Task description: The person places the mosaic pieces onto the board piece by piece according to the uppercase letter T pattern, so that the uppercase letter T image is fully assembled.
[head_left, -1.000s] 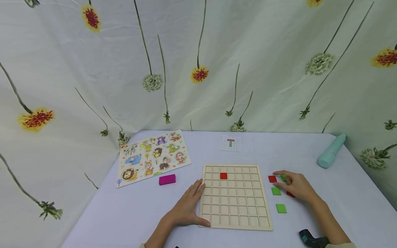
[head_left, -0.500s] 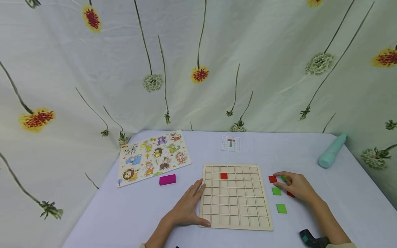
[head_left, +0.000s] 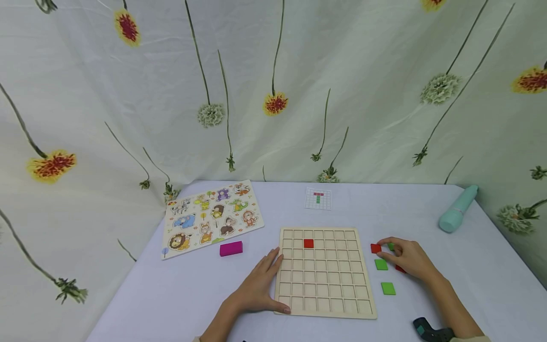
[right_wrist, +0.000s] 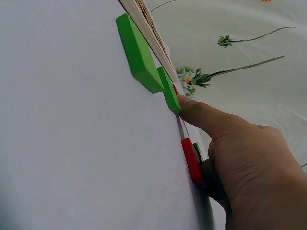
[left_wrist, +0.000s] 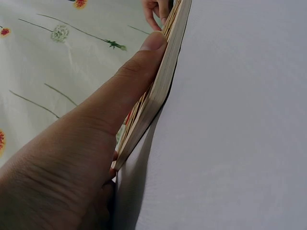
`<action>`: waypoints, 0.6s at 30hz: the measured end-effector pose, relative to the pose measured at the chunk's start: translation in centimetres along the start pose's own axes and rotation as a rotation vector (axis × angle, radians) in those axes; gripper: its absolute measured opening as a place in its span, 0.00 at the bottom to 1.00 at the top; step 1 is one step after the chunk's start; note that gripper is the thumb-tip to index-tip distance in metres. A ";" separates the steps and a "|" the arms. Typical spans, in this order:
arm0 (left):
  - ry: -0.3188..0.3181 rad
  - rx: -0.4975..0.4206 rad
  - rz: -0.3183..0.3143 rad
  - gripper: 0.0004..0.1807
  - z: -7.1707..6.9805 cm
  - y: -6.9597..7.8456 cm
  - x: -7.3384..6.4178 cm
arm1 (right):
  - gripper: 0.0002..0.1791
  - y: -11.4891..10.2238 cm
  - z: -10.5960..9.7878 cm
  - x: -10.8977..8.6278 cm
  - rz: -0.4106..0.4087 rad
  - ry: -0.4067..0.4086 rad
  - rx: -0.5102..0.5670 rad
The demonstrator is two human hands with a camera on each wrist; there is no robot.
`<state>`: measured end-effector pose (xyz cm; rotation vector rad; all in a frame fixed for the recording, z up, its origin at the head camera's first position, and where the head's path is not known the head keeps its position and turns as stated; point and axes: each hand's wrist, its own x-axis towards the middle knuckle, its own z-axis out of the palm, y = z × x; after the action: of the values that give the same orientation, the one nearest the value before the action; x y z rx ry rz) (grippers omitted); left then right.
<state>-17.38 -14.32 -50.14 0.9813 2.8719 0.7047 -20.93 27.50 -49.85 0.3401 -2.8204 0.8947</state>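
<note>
In the head view my left hand point(head_left: 258, 282) rests along the left edge of a wooden grid board point(head_left: 322, 292). Its fingers lie straight at the side, and the thumb point(left_wrist: 129, 72) presses the near left corner. One red square tile point(head_left: 308, 243) sits in a cell of the board's second row. Right of the board, my right hand point(head_left: 408, 259) pinches a red tile point(head_left: 375, 248) between thumb and index finger, at table level. Around that hand lie green tiles point(head_left: 381, 264), another green tile point(head_left: 388, 288) nearer me, and a red tile point(right_wrist: 193, 163) partly hidden beneath it.
A small pattern card point(head_left: 318, 199) with a red and green T lies behind the board. At the left are an animal puzzle board point(head_left: 213, 216) and a magenta block point(head_left: 231, 248). A turquoise bottle-like object point(head_left: 458, 209) lies far right. Flowered cloth point(head_left: 299, 142) hangs behind.
</note>
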 end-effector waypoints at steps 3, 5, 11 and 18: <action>-0.002 -0.006 0.000 0.69 0.0 0.0 0.0 | 0.18 -0.3 -0.2 0.0 0.000 0.007 -0.012; -0.010 -0.008 -0.004 0.69 0.0 0.0 0.0 | 0.17 -0.7 -0.3 -0.1 -0.003 0.016 -0.007; -0.024 -0.001 -0.010 0.69 0.0 -0.1 0.0 | 0.15 -1.9 0.0 0.0 -0.028 0.028 0.038; -0.025 0.010 -0.015 0.70 0.1 -0.1 0.1 | 0.18 -3.4 1.9 0.6 -0.055 0.035 0.074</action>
<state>-17.44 -14.30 -50.22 0.9611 2.8616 0.6724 -20.72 23.58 -49.39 0.4061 -2.7369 0.9851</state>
